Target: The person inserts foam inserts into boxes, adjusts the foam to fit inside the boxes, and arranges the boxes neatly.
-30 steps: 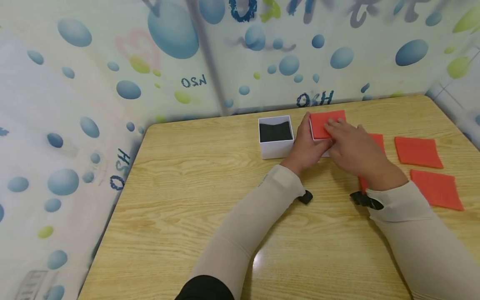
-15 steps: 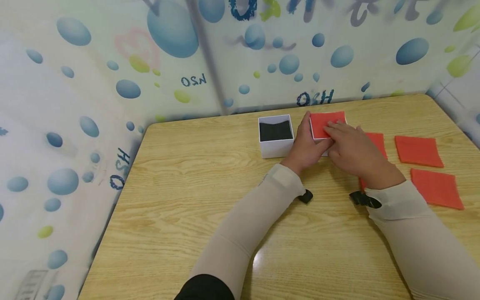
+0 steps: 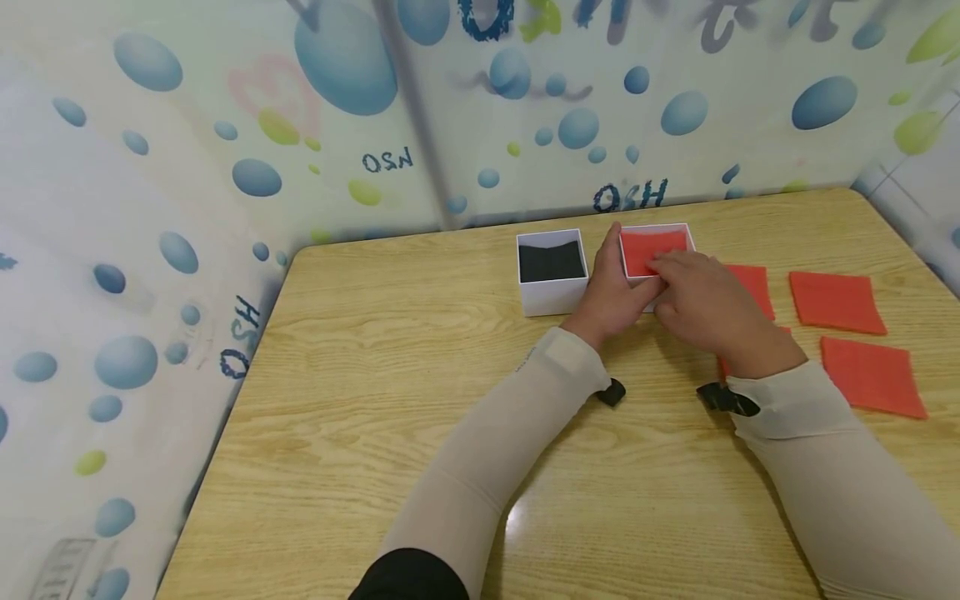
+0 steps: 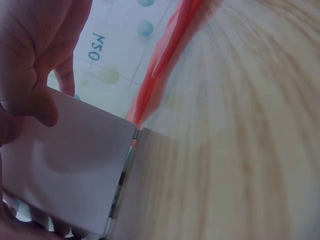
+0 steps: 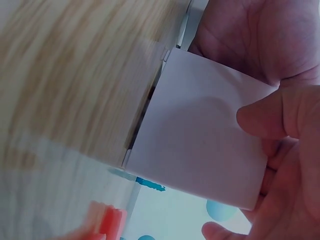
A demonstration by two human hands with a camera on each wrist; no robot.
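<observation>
left hand (image 3: pixel 609 292) round the box (image 5: pixel 195 145), right hand (image 3: pixel 708 300) on the cloth (image 3: pixel 637 250)

the box is gripped by the left hand at its left side and near wall. the cloth inside is touched by the fingertips of the right hand, while the right thumb is laid against the near wall from outside. how hard the cloth is pressed cannot be told.

the cloth is set right under the right fingertips, between the box walls and just below the rim; the right hand is placed nearer to it than the left. its visible top looks longer from left to right than from front to back, though its near right part is hidden by that hand.

just left of the left hand the other box (image 3: pixel 553 302) is seen, with black lining (image 3: pixel 551 265) inside. farther right, more red cloths (image 3: pixel 838 304) are laid on the table (image 3: pixel 360 367), two of them partly hidden by the right hand.
</observation>
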